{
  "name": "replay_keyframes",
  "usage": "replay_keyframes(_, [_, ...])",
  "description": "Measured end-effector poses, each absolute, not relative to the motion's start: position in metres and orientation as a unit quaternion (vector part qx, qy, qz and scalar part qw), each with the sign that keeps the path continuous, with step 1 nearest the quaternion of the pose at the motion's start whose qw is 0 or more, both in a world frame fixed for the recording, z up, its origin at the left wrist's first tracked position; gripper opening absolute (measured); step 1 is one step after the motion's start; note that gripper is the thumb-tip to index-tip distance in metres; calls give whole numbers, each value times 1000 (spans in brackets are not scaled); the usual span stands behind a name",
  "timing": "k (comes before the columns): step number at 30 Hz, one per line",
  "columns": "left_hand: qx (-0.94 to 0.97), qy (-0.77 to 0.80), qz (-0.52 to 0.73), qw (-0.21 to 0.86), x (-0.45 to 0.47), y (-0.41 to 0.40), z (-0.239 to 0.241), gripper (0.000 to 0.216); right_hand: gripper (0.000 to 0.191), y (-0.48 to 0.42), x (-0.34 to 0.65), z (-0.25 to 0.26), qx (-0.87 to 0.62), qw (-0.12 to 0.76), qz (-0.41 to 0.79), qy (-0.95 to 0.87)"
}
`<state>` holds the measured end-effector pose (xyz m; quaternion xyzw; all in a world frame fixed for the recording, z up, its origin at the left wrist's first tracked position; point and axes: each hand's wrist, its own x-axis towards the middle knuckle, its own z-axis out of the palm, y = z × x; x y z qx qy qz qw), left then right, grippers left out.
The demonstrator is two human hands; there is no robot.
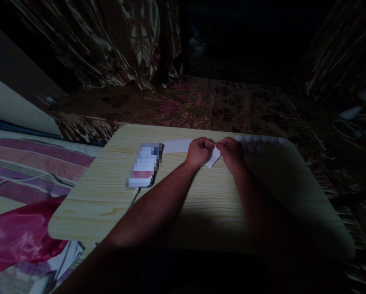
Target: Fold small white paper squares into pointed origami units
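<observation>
Above the far half of the wooden table [201, 204], both my hands meet at a small piece of white paper [212, 158]. My left hand [199, 152] is closed with its fingertips on the paper's upper left side. My right hand [231, 152] pinches the same piece from the right. One corner of the paper points down toward me; the rest is partly hidden by my fingers. A white paper strip [177, 146] lies flat just left of my left hand. Beyond my right hand, several small folded white paper pieces [262, 141] sit in rows.
A phone [144, 165], its screen blurred, lies on the table's left with a white cable [134, 197] attached. Left of the table are a striped bedspread [32, 163] and a shiny red cloth [26, 232]. Patterned curtains [134, 41] hang behind. The room is dim.
</observation>
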<state>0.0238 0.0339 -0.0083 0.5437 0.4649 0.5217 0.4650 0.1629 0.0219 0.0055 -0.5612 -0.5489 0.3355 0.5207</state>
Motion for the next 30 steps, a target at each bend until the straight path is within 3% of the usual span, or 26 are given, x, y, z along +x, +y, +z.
replay_keyframes(9, [516, 463, 538, 480, 24, 32, -4, 27, 17, 27, 164, -2, -547, 549, 367, -515])
replay_keyframes(17, [525, 450, 535, 486, 24, 30, -1, 24, 28, 26, 165, -2, -537, 539, 367, -535])
replay_keyframes(30, [555, 479, 516, 443, 22, 32, -5, 21, 27, 28, 169, -7, -483, 543, 408, -553])
